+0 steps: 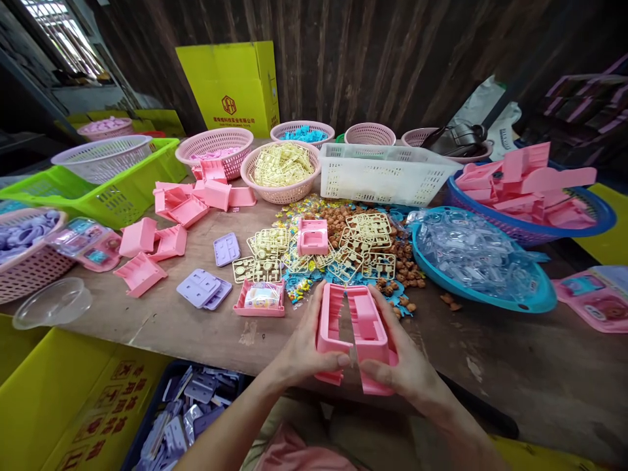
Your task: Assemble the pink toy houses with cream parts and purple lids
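Observation:
My left hand (307,347) is closed around a pink plastic shell half (330,320) with ribbed inner walls. A second pink shell half (370,320), with a boxy part inside, is gripped by my right hand (405,353). The halves stand side by side above the table's front edge, a narrow gap between them. Just beyond lie a pink tray piece (259,299) holding a clear-wrapped packet, purple flat plates (203,288), cream sprue frames (269,245) and a small pink box piece (313,236). Small brown figures (338,219) and blue pieces are heaped behind them.
Pink baskets (280,190), a white crate (387,173) and a green crate (118,196) line the back. At right stand a turquoise basin (490,297) of clear parts and a blue basket (530,229) of pink parts. Pink shells (142,273) lie left, above a bin of purple parts (181,418).

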### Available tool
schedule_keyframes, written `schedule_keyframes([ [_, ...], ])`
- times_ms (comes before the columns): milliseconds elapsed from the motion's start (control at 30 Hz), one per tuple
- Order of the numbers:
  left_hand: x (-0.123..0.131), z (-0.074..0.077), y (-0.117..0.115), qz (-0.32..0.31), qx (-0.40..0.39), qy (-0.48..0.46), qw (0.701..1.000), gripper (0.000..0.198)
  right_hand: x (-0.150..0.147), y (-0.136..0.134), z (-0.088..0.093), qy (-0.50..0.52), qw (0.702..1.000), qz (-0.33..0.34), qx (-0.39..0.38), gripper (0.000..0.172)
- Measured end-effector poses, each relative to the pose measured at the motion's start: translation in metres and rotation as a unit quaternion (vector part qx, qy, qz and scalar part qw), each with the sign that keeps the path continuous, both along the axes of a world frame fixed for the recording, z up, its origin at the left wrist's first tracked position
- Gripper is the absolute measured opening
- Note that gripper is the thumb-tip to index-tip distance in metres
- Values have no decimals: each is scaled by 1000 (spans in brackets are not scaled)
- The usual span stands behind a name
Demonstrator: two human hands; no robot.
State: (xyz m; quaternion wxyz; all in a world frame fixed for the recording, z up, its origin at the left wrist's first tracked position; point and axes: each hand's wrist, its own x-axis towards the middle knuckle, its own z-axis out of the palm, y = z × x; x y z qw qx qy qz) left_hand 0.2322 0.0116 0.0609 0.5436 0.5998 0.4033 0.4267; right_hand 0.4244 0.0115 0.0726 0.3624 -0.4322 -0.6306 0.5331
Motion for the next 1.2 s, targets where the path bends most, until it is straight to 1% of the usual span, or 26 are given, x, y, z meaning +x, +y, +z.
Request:
schedule_keyframes([
  [133, 6, 3, 1, 10, -11, -17, 1000, 110, -5, 2, 3, 21, 1000, -10, 3, 105],
  [200, 8, 6, 1, 6, -11, -27, 1000, 109, -8, 3, 3, 39, 999, -19, 5, 105],
  [300, 10, 9, 2, -9, -13, -40, 999, 108, -9, 4, 3, 79, 997, -8, -20, 105],
  [433, 11, 8, 2, -2, -18, -16, 1000, 107, -8, 5, 4, 116, 992, -2, -51, 104],
  [567, 13, 6, 3, 3, -16, -2, 1000, 107, -5, 6, 0, 135, 988, -1, -71, 103],
  [767, 13, 9, 5, -4, -13, 24, 1000, 110, -5, 8, -1, 128, 989, -15, -78, 104],
  [933, 14, 10, 4, 3, -14, 31, 999, 110, -4, 11, -3, 91, 994, 8, -57, 108],
  [1100, 17, 7, 6, 27, -30, 23, 999, 108, -5, 12, -5, 70, 995, -8, -67, 101],
  [1200, 17, 5, 9, 19, -33, -2, 999, 106, -9, 12, -3, 84, 993, -23, -79, 99],
])
